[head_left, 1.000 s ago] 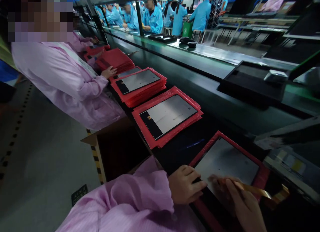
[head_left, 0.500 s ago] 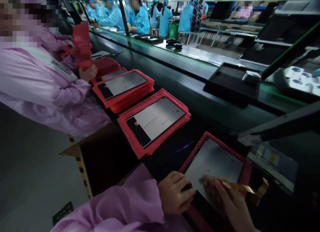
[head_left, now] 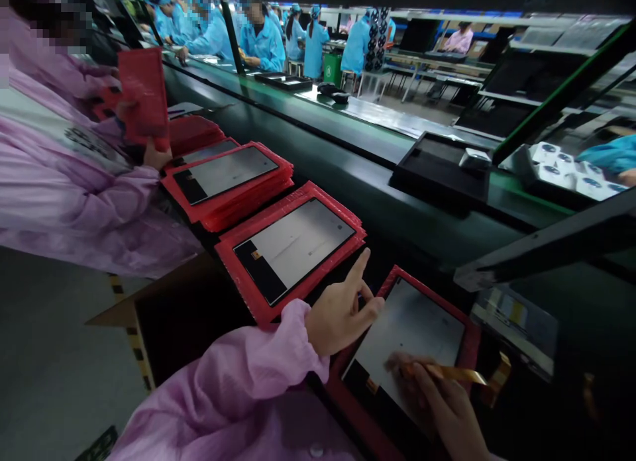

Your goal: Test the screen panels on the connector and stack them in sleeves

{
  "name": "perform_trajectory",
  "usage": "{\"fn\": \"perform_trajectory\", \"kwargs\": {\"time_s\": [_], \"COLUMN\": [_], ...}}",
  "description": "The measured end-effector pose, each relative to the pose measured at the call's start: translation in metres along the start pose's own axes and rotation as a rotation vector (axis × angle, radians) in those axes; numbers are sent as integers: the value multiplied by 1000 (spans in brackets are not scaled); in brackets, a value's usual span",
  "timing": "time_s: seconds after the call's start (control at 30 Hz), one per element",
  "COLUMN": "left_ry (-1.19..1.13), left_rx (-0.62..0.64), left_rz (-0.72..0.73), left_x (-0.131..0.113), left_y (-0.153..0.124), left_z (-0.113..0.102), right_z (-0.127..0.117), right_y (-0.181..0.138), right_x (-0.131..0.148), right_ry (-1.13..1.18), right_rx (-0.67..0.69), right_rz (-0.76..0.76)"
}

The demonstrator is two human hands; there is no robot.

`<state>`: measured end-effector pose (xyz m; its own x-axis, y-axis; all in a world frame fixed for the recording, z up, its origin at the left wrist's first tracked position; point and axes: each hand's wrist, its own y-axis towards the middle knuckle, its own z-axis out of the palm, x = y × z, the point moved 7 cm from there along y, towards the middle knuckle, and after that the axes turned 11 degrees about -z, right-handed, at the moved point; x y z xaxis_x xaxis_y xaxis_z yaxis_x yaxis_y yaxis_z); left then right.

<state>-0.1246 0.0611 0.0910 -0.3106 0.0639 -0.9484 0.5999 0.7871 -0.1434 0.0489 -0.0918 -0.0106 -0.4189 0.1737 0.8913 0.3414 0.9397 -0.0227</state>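
Note:
Over the near left edge of a flat display panel (head_left: 422, 318) is my left hand (head_left: 338, 312), index finger and thumb stretched out, holding nothing. That panel lies on a red sheet (head_left: 472, 338), its pale back up, with a black strip and a small gold connector (head_left: 371, 385) at the near end. My right hand (head_left: 447, 401) pinches a folded copper-coloured flex cable (head_left: 462, 373) above the panel; its fingertips are partly blurred. Left of it, another display panel (head_left: 303, 242) rests on a stack of red sheets (head_left: 233, 249).
A second red stack (head_left: 223, 212) stands farther left, near a co-worker's pink sleeve (head_left: 114, 189). A cardboard box (head_left: 124, 295) is below the table edge. At right are a clear-covered device (head_left: 517, 328), a metal bar (head_left: 546, 242) and a black tray (head_left: 442, 169).
My left hand has lifted from the panel's near corner and moved up and away, its fingers now extended, uncovering the gold connector. My right hand still holds the flex cable. The view has shifted slightly.

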Motion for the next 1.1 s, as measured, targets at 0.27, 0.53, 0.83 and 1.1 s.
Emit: {"fn": "perform_trajectory", "kwargs": {"time_s": [0.27,0.53,0.83,1.1], "left_ry": [445,690,712,705], "left_rx": [-47,-219,-248,-216], "left_rz": [398,686,681,678], "left_x": [51,71,69,68], "left_y": [-64,-97,-96,-95], "left_z": [51,72,73,73], "right_z": [0,4,6,9], "right_y": [0,-1,-4,-4], "right_x": [11,25,30,30], "right_ry": [-17,52,108,135], "right_rx": [-20,-5,15,31], "right_rz": [-2,-28,-31,-61]}}
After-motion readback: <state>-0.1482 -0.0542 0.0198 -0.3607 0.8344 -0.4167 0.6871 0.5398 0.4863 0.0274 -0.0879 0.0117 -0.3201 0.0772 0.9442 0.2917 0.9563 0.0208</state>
